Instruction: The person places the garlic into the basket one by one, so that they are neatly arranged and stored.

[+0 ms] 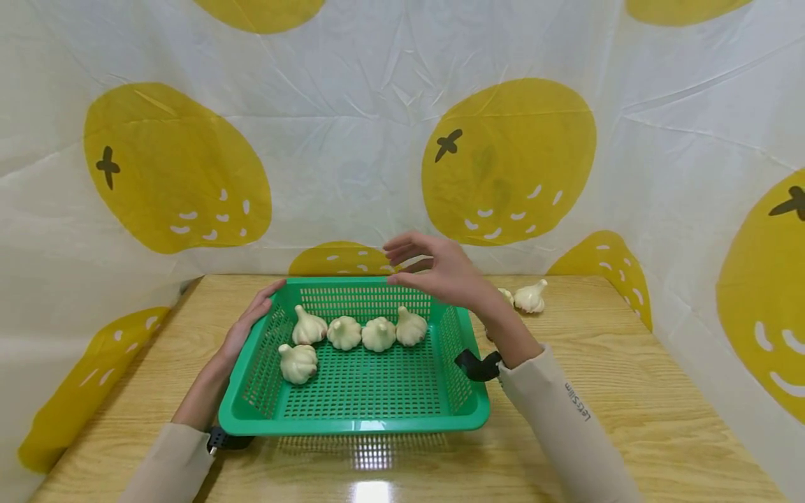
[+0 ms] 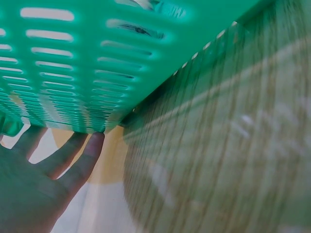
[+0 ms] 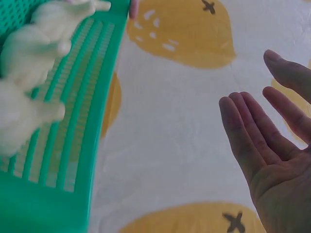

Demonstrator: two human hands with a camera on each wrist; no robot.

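A green plastic basket (image 1: 355,425) with slotted walls holds several garlic bulbs (image 1: 344,333). Most of them line up along its back, and one garlic bulb (image 1: 298,364) lies in front of the row at the left. My left hand (image 1: 244,328) rests along the basket's left side; the left wrist view shows its straight fingers (image 2: 80,162) with tips at the slotted wall. Raised over the back rim toward the right, my right hand (image 1: 437,265) holds nothing. Its fingers (image 3: 255,128) are loosely extended and the thumb stands apart, as the right wrist view shows.
Right of the basket, a garlic bulb (image 1: 530,297) lies on the wooden table (image 1: 604,391), with another garlic bulb (image 1: 506,295) partly hidden behind my right forearm. A white sheet (image 1: 352,161) printed with yellow fruit hangs behind and beside the table.
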